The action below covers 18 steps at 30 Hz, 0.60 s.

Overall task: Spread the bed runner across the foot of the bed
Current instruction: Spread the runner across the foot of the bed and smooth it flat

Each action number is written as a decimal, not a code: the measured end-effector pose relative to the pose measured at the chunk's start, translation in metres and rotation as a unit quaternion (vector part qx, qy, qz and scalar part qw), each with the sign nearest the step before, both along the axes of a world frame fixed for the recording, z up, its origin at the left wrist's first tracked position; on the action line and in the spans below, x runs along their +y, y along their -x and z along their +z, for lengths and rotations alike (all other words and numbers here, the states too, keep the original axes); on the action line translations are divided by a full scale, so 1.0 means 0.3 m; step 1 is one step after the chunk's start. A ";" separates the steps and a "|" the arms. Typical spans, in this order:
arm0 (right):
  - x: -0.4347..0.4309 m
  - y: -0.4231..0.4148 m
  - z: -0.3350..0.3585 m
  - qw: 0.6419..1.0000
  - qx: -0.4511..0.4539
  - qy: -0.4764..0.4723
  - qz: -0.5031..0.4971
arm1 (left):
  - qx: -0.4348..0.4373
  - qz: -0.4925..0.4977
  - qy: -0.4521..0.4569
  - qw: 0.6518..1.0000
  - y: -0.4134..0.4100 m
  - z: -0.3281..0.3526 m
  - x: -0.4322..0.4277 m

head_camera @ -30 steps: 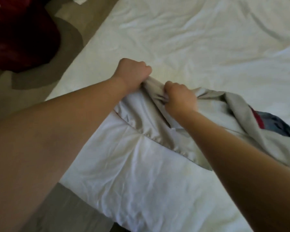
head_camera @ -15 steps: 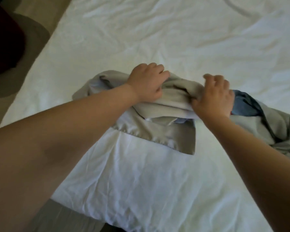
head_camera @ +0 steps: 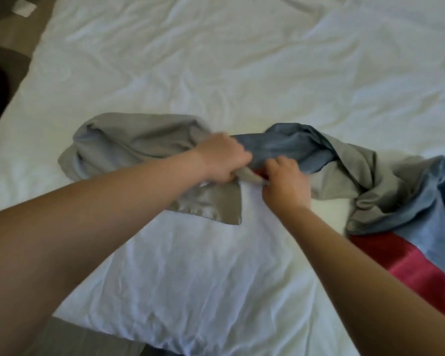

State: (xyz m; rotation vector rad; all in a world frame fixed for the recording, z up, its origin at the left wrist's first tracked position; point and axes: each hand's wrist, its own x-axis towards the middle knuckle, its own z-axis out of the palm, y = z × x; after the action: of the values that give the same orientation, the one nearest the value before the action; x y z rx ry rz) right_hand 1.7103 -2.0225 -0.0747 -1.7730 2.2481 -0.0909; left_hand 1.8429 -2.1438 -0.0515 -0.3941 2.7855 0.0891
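Note:
The bed runner (head_camera: 139, 140), a satin cloth with a grey side and blue and red panels, lies bunched and twisted across the white bed (head_camera: 216, 60). Its grey end is heaped at the left, and its blue and red part trails off to the right edge. My left hand (head_camera: 222, 158) grips the grey fabric near the middle of the bunch. My right hand (head_camera: 284, 181) pinches a fold just to the right of it, where a bit of red shows. The two hands are almost touching. One flat grey corner sticks out below my left wrist.
The wrinkled white sheet covers the whole bed. The bed's near corner (head_camera: 165, 340) is at the bottom, with grey floor (head_camera: 70, 340) beside it. Brown patterned carpet (head_camera: 8, 47) and a dark object run along the left side.
My right hand has moved left, close to my left hand, and taken a new hold on the cloth. More of the blue and red side now shows on the right.

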 end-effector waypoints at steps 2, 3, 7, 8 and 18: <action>0.070 -0.031 -0.020 0.997 -0.009 -0.057 0.048 | -0.020 -0.072 0.028 0.997 -0.057 -0.023 0.099; 0.101 -0.051 -0.030 0.994 -0.012 -0.079 0.075 | -0.024 -0.092 0.038 0.995 -0.089 -0.030 0.153; 0.214 -0.121 -0.013 0.978 -0.041 -0.103 0.178 | -0.051 -0.126 0.014 0.991 -0.193 -0.098 0.311; 0.238 -0.131 -0.007 0.973 -0.037 -0.105 0.201 | -0.073 -0.134 -0.002 0.988 -0.207 -0.105 0.334; 0.176 0.065 0.033 0.975 -0.062 0.039 0.212 | 0.102 -0.013 -0.046 0.994 -0.019 -0.022 0.213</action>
State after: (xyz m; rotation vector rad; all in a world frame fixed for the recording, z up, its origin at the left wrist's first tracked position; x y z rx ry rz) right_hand 1.6908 -1.9696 -0.0648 -2.1802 1.7607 -0.1968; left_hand 1.8487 -2.0798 -0.0581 -0.3418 2.9734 0.2636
